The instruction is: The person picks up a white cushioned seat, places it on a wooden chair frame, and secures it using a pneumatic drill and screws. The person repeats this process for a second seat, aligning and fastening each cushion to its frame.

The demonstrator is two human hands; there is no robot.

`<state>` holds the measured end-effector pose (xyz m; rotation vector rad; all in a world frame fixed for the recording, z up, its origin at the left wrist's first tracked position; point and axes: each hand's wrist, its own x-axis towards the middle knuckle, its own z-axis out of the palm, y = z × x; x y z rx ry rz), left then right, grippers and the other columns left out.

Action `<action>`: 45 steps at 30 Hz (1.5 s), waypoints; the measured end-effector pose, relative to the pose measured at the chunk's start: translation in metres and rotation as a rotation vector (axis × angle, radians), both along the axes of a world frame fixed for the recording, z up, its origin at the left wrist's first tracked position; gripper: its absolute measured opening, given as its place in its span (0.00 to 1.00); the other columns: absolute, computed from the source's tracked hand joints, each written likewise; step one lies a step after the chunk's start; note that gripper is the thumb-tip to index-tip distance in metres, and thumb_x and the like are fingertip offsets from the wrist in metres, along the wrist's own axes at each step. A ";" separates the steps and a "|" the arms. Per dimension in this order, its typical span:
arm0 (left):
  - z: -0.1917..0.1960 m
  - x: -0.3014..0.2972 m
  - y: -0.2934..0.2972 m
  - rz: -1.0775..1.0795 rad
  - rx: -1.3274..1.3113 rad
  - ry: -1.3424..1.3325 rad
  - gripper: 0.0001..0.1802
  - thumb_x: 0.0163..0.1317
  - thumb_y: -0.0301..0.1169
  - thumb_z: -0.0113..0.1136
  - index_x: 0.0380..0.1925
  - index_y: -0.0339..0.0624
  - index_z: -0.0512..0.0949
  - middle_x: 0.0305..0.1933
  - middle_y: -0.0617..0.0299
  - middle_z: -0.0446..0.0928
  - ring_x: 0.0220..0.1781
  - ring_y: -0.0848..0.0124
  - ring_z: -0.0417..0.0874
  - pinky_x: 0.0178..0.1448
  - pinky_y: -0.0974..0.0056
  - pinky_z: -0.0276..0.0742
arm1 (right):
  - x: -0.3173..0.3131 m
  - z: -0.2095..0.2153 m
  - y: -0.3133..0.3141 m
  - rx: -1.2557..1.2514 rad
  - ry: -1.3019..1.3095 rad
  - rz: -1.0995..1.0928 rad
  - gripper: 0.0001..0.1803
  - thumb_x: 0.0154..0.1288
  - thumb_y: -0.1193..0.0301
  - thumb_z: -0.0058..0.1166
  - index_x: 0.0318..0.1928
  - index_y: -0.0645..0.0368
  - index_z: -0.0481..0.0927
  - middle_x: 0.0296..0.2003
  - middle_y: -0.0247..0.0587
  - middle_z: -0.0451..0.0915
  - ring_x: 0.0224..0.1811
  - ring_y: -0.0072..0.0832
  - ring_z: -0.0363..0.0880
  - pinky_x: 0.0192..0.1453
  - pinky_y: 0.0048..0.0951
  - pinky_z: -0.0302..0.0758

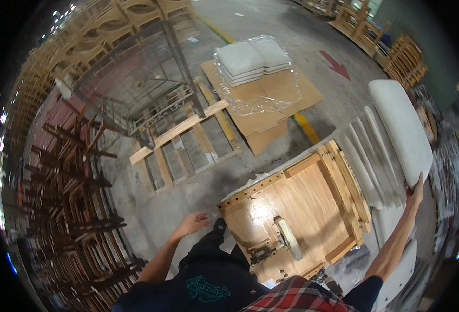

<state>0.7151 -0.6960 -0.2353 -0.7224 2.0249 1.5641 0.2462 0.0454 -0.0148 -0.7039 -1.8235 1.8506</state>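
My right hand point(415, 193) is stretched out to the right, closed on the lower corner of a light grey upholstered seat pad point(402, 130). This pad stands tilted on edge at the front of a row of similar grey pads point(362, 161), beside the wooden workbench point(312, 197). My left hand point(194, 223) hangs over the floor to the left of the bench, its fingers loosely bent and apart, with nothing in it. On the bench top lie a pale padded block point(290, 238) and a dark metal fitting point(262, 253).
Further grey pads point(403, 268) lean at the lower right. Ahead, a wrapped stack of grey pads point(253, 60) rests on cardboard point(292, 96). A wooden pallet point(180, 151) and wire cage point(136, 88) stand left of it. Stacked dark chair frames point(79, 208) line the left.
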 end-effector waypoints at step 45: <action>0.102 -0.172 0.185 0.180 0.819 0.178 0.53 0.65 0.69 0.51 0.78 0.42 0.57 0.77 0.43 0.62 0.76 0.47 0.64 0.76 0.42 0.64 | 0.508 -0.052 -0.362 0.030 0.471 0.153 0.62 0.53 0.65 0.81 0.78 0.69 0.51 0.75 0.55 0.60 0.77 0.42 0.63 0.78 0.44 0.63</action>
